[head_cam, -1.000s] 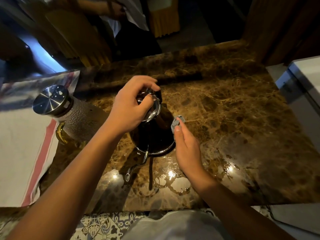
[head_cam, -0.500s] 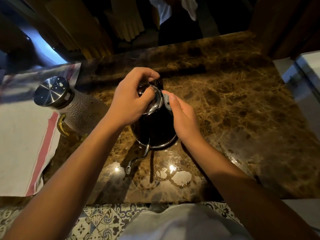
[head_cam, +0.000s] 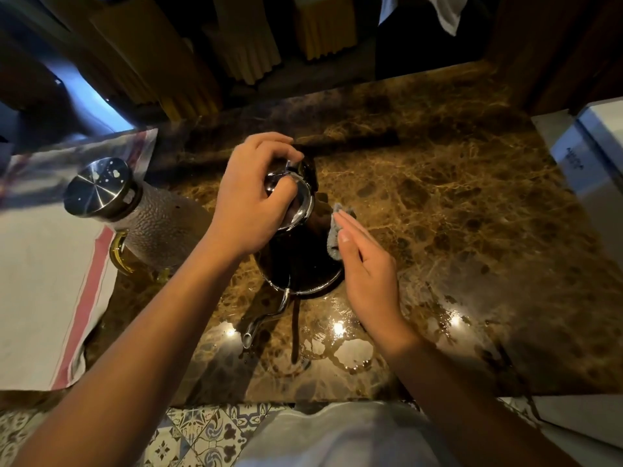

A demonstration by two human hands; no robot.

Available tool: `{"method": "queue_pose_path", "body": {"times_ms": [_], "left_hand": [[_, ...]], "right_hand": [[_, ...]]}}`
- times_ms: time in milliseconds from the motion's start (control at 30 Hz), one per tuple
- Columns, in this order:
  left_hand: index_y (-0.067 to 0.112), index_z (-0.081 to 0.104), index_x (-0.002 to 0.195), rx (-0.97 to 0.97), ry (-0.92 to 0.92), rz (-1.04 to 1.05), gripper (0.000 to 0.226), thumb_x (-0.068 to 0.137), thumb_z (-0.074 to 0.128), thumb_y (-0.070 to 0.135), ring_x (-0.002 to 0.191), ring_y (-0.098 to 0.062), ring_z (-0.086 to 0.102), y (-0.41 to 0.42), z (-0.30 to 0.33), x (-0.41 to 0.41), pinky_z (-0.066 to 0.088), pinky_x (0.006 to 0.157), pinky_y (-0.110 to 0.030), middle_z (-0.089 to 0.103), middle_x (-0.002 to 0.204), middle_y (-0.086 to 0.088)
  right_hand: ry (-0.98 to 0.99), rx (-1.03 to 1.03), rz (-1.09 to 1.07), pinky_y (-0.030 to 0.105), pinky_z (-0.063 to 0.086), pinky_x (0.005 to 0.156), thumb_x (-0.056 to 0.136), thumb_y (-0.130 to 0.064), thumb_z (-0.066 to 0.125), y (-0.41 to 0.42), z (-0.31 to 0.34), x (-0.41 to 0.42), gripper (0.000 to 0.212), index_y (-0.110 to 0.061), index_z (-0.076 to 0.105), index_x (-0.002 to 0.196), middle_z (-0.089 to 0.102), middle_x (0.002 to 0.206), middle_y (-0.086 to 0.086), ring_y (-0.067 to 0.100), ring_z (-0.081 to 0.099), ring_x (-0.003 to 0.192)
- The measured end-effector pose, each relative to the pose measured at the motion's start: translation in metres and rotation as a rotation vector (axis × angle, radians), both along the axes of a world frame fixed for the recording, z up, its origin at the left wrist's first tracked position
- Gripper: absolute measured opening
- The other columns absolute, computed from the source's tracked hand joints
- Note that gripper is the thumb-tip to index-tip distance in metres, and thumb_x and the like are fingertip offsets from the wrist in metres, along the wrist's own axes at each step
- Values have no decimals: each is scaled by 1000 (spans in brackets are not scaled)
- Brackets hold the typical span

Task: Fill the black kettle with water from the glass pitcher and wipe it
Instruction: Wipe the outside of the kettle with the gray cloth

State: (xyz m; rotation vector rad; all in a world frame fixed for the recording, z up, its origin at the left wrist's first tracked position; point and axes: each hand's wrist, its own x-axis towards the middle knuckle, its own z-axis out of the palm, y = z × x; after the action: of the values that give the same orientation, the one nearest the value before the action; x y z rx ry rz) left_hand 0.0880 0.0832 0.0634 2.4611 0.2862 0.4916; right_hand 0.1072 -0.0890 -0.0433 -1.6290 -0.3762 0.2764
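The black kettle (head_cam: 300,261) stands upright in the middle of the brown marble counter (head_cam: 455,230), its thin metal spout (head_cam: 266,320) pointing toward me. My left hand (head_cam: 249,203) grips its shiny lid and top from above. My right hand (head_cam: 364,274) presses a small grey cloth (head_cam: 335,230) flat against the kettle's right side with straight fingers. The glass pitcher (head_cam: 151,224), textured with a steel lid (head_cam: 97,187) and a yellowish handle, stands just left of the kettle, behind my left forearm.
A white towel with a red stripe (head_cam: 47,284) covers the counter's left part. Wet patches (head_cam: 337,348) shine on the marble near the front edge. A white appliance (head_cam: 593,170) stands at the right. Yellow draped chairs (head_cam: 242,45) stand beyond the far edge.
My right hand with the cloth slid up the kettle's right side to near the lid, then back down and outward. My left hand stayed on the lid.
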Motion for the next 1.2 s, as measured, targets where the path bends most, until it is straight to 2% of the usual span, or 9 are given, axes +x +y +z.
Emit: {"method": "queue_pose_path", "body": {"times_ms": [167,300,400,567,733,833,933,1033,1200], "left_hand": [[25,60,130,-89,50,38,34,97,49,29,128,-8,53,0,-2,1,48,107,-46,56,143,12],[24,59,135,-101,48,25,37,102,44,31,129,-5,55,0,-2,0,48,107,-48,59,142,13],[21,60,134,-116,42,-11,36,104,42,31,127,-2,56,2,-2,0,49,106,-45,60,143,10],[23,59,134,-126,74,-29,37,101,44,33,133,-6,53,4,0,0,48,109,-48,58,145,11],[24,59,132,-161,74,-56,38,96,47,28,132,-7,54,3,3,-2,49,109,-48,59,143,13],[23,61,130,-187,65,-79,37,95,49,23,133,-7,53,2,4,-4,48,109,-46,59,144,12],[19,63,127,-176,51,-116,35,94,53,17,134,-9,53,3,3,-5,48,109,-46,57,146,10],[16,62,129,-160,64,-159,36,94,53,15,133,-10,53,5,4,-6,48,109,-47,55,148,9],[14,59,133,-114,71,-182,39,94,51,13,132,-12,53,5,6,-6,47,108,-50,53,149,6]], "right_hand": [[-13,107,53,11,40,111,110,-17,49,7,21,2,34,-14,62,142,60,143,-14,-12,51,134],[93,173,115,40,47,117,110,-26,49,16,32,23,34,-18,68,138,68,140,-4,6,59,135],[150,208,154,47,49,114,109,-29,48,25,34,33,36,-17,69,136,72,135,0,14,64,130],[62,28,135,43,54,107,110,-35,41,28,17,44,42,-19,71,134,75,126,-6,8,67,122],[68,-132,143,32,50,110,112,-31,39,16,4,50,41,-17,67,140,71,135,-1,13,63,128],[73,-195,114,42,54,103,112,-31,39,6,-3,47,42,-11,72,129,75,123,8,21,69,116],[75,-172,47,42,58,93,110,-31,43,0,-5,38,42,-6,76,118,78,110,9,19,72,98],[19,-50,52,12,49,99,111,-21,47,3,15,26,34,-12,70,135,72,129,-5,-4,65,113],[-124,64,142,22,53,103,111,-22,49,18,37,40,32,-15,72,132,75,128,-4,2,67,121]]}}
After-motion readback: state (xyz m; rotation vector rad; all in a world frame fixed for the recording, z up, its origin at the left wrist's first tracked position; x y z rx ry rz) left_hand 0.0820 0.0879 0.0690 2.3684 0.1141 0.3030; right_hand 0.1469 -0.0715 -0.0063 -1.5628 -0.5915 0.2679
